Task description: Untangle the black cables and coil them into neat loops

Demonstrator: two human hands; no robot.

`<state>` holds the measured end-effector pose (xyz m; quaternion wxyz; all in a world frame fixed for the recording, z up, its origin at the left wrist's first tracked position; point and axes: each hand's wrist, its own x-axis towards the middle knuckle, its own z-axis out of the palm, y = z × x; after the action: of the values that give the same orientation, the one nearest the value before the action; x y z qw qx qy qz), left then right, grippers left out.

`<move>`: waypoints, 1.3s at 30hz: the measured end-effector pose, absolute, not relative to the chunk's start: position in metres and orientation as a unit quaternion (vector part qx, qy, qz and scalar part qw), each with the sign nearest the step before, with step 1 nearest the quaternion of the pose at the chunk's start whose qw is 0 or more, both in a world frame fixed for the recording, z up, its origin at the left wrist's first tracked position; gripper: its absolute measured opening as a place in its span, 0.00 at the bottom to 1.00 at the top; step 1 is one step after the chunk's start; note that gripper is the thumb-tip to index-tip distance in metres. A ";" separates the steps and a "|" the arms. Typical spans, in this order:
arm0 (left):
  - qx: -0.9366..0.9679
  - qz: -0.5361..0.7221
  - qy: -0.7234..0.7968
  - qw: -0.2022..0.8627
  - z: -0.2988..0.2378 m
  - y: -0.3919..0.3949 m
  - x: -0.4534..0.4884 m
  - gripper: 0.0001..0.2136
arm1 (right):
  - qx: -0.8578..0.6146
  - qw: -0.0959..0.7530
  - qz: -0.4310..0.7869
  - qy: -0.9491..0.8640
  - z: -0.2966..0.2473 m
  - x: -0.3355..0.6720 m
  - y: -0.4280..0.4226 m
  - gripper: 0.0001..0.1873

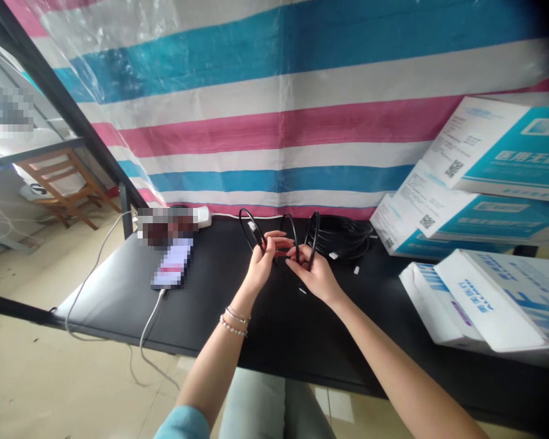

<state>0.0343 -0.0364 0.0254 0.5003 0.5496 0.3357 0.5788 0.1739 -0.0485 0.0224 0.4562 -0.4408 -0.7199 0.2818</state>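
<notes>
A black cable (319,224) hangs in loose loops between my two hands, above the black tabletop (265,323). My left hand (261,259) is closed on one part of it, and a pale connector end (252,228) sticks up by the fingers. Close beside it, my right hand (312,268) pinches the loops on the other side, with the fingertips of both hands nearly meeting. Behind my right hand lies a thick coil of black cable (348,239) on the table. Several small white bits, one a white piece (357,269), lie around it.
A phone (172,263) with a white charging cord (152,323) lies at the left, near a white plug (204,217). Blue-and-white boxes (498,219) and white cartons (489,299) are stacked at the right. A striped sheet (274,122) hangs behind; a wooden chair (64,183) stands beyond.
</notes>
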 end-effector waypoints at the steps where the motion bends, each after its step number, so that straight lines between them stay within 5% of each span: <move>1: 0.535 0.590 0.326 0.509 0.026 -0.036 0.034 0.20 | -0.440 0.448 0.269 -0.731 0.022 0.174 -0.049 0.08; 7: 0.495 0.611 0.317 0.531 0.029 -0.034 0.030 0.19 | -0.446 0.432 0.169 -0.765 0.024 0.174 -0.052 0.10; 15: 0.485 0.667 0.392 0.407 0.028 -0.033 0.027 0.22 | -0.513 0.458 0.117 -0.716 0.036 0.181 -0.055 0.13; 39: 0.603 0.538 0.327 0.491 0.027 -0.036 0.034 0.17 | -0.379 0.530 0.497 -0.572 0.047 0.190 -0.056 0.23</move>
<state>0.0344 -0.0363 0.0273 0.4905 0.6029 0.3270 0.5376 0.1903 -0.0559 0.0468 0.5304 -0.3788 -0.5725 0.4975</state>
